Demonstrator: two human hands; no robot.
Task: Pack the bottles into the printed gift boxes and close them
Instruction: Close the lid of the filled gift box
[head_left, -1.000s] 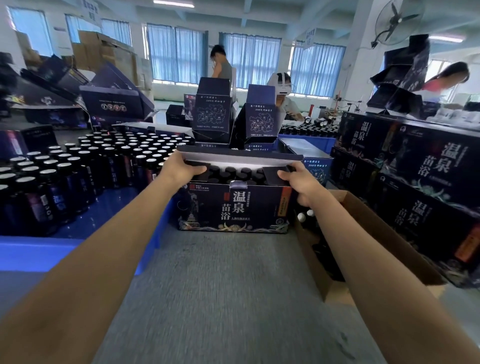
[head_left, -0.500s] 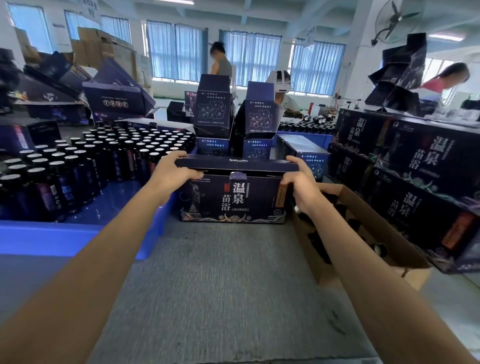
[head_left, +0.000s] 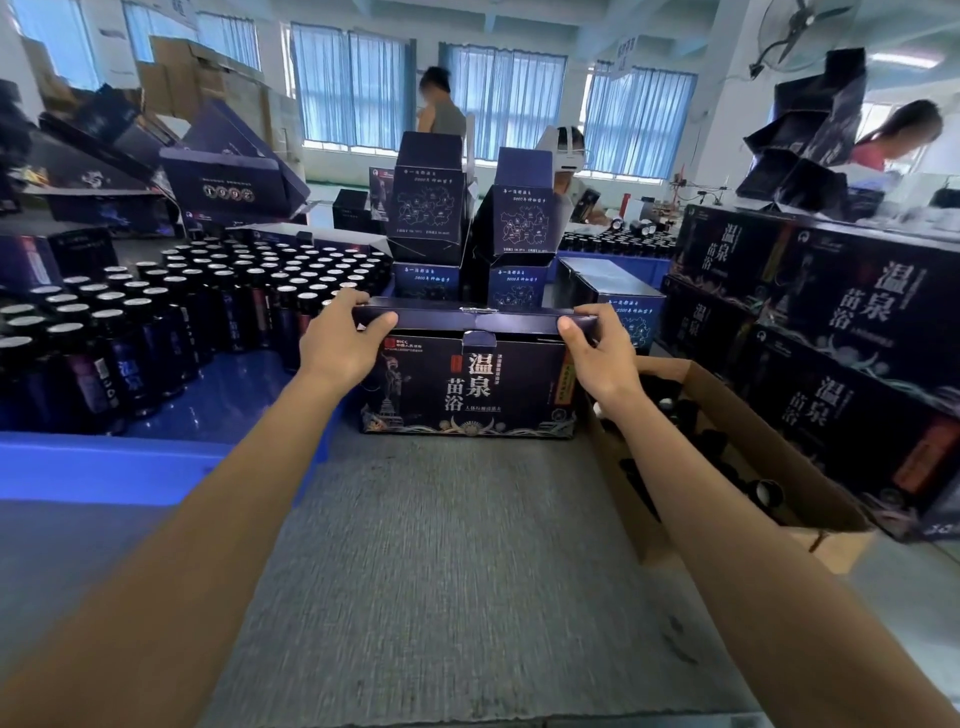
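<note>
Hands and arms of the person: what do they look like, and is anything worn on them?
The left forearm and right forearm are bare, no sleeve in view. The left hand and right hand wear no gloves; no watch, bracelet or ring shows.

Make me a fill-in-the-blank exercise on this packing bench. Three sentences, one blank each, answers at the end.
1. The left hand and right hand grip the ___ of the gift box at its two ends.
2. The loose bottles stand in a tray whose colour is ___.
3. The cardboard carton sits on the ___ side of the gift box.

Missing words: lid; blue; right
</note>
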